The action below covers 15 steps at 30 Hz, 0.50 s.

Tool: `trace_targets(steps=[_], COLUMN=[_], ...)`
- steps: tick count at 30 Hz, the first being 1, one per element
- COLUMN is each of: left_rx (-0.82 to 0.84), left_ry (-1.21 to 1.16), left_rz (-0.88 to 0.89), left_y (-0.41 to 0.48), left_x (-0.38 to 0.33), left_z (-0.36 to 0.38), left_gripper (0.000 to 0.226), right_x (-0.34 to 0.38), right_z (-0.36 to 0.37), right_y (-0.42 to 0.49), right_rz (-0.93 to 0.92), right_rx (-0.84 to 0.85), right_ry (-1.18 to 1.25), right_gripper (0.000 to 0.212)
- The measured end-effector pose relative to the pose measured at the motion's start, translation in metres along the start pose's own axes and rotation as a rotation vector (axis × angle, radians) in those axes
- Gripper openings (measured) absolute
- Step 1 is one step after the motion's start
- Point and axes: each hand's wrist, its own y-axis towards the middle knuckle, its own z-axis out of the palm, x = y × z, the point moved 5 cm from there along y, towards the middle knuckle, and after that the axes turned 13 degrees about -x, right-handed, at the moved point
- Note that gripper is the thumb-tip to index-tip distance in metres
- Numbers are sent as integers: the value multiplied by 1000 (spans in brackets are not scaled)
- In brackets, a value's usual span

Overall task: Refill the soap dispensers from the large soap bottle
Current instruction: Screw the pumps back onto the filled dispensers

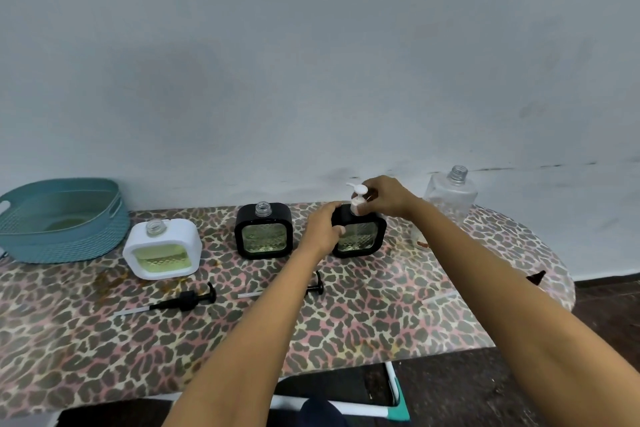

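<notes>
Pump-fitting step, by appearance: left hand (323, 227) grips the black dispenser (362, 240) nearest the large soap bottle (450, 196), right hand (388, 199) pinches its white pump (358, 189); next move calls for twisting it tight

A plain room in a home, by the look of it. A narrow board (104, 340) with a rounded end, covered in leopard-print cloth, serves as a table against a pale painted wall (311, 62), which is scuffed towards 3 o'clock. A teal plastic basket (62, 239) sits at 9 o'clock. Household soap dispensers (264, 232) stand in a row near the centre, and dark flooring (606, 305) shows at 4 o'clock
</notes>
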Motion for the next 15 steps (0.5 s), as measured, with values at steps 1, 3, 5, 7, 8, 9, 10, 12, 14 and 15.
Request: trace_targets(steps=[1,3,5,7,8,9,10,12,14,15], left_rx=[-7,-18,-21,-17,-17,-21,-27,-43,-49,-49], left_ry=[-9,-23,-28,-41,-50,-56,-56,-56,-57,-54], left_rz=[2,8,13,10,10,10,12,18,19,17], left_y=[0,-1,-1,-1,-2,-2,-2,-1,-1,-1], left_x=[0,-1,0,2,2,3,4,4,4,4], left_z=[0,0,-1,-1,-1,-1,-1,0,1,2], left_gripper=[54,52,53,55,55,55,54,53,52,53], right_x=[-4,-10,-15,-18,-19,-21,-24,-30,-36,-38], right_z=[1,6,15,24,27,30,33,36,38,39], right_y=[-2,-7,-11,-16,-18,-22,-26,-32,-34,-34], right_rz=[23,36,18,6,13,36,75,133,161,185], right_rx=[-32,-146,-258,-315,-306,-277,-241,-234,-333,-384], right_ry=[43,88,97,139,215,330,454,630,676,671], right_gripper=[18,31,42,39,34,31,31,30,27,27])
